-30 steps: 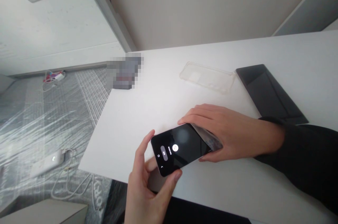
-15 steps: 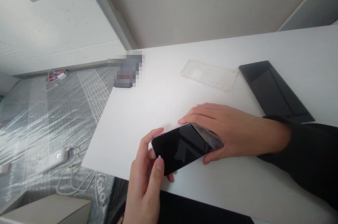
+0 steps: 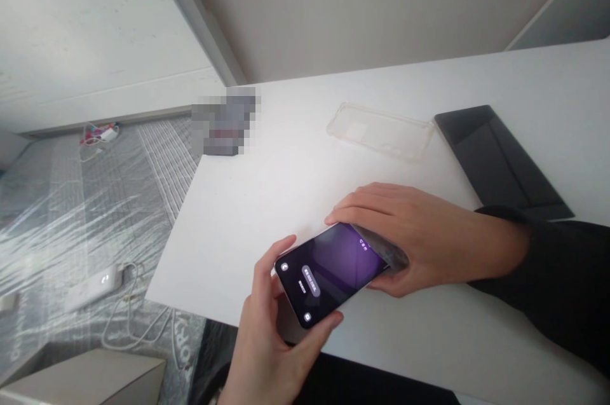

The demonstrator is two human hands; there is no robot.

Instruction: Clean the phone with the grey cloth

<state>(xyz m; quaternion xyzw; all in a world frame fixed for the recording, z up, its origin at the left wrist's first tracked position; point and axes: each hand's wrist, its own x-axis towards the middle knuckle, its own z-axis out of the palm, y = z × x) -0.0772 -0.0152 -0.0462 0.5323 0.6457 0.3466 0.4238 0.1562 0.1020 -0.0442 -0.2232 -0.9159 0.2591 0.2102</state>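
Observation:
A smartphone [image 3: 333, 271] with its purple and black screen lit is held over the near part of the white table [image 3: 238, 220]. My left hand [image 3: 276, 329] grips its lower left end, fingers along the far edge and thumb on the near edge. My right hand [image 3: 400, 233] is wrapped round the opposite end, and a greyish, shiny film-like piece [image 3: 393, 255] shows under its palm, partly hidden. Beyond the hands lies a clear phone case [image 3: 381, 131], flat on the table.
A dark tablet-like slab [image 3: 505, 160] lies at the right, beside my sleeve. A pixelated dark object [image 3: 231, 122] sits at the table's far left corner. On the plastic-covered floor are a white power strip [image 3: 98, 287] with cables and a cardboard box [image 3: 90, 376].
The phone's screen has gone from black to lit. My left thumb has moved off the screen to the phone's near edge. My right hand keeps its hold.

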